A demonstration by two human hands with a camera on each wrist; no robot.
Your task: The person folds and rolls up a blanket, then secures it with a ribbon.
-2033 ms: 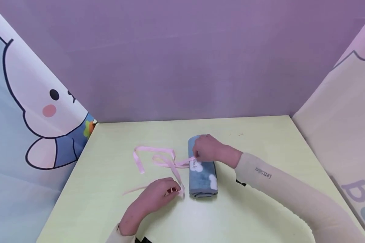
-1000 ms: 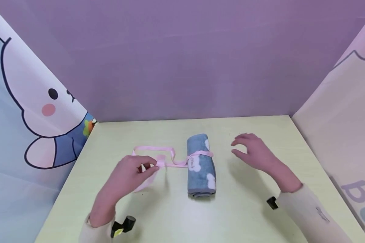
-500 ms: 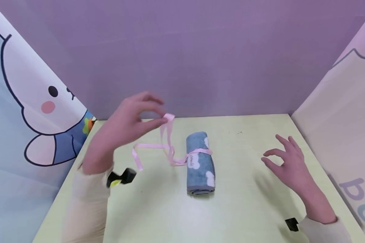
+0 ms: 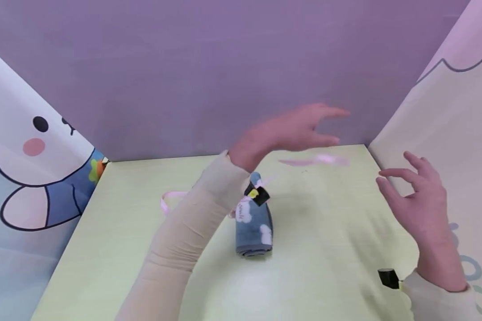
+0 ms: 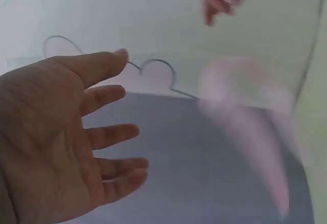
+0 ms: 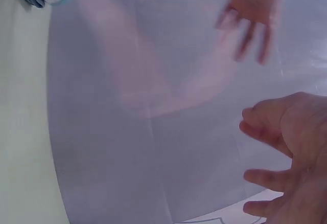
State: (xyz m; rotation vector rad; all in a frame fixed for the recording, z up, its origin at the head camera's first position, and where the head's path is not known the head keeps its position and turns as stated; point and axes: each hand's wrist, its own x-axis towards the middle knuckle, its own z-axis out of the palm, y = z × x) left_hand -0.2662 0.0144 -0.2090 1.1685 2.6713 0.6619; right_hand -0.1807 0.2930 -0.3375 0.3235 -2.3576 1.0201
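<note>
My left hand (image 4: 301, 129) reaches across above the towel, fingers spread and holding nothing. Just below it in the head view, a pink ribbon (image 4: 325, 159) is in the air, blurred; the left wrist view also shows the blurred ribbon (image 5: 255, 142) apart from the hand. A rolled blue towel (image 4: 254, 234) with white cloud shapes lies on the table, partly hidden by my left sleeve and wrist camera. Another stretch of pink ribbon lies left of the towel. My right hand (image 4: 419, 209) is raised at the right, thumb and forefinger close together with nothing seen between them.
The pale yellow-green table (image 4: 321, 267) carries the towel. A purple backdrop (image 4: 184, 80) rises behind it. Printed panels stand on both sides, the left one with a cartoon animal (image 4: 36, 174).
My right hand has let go of the ribbon and moved right. The left hand lifted the other ribbon end, swung it rightward over the towel and released it. The head view has shifted slightly.
</note>
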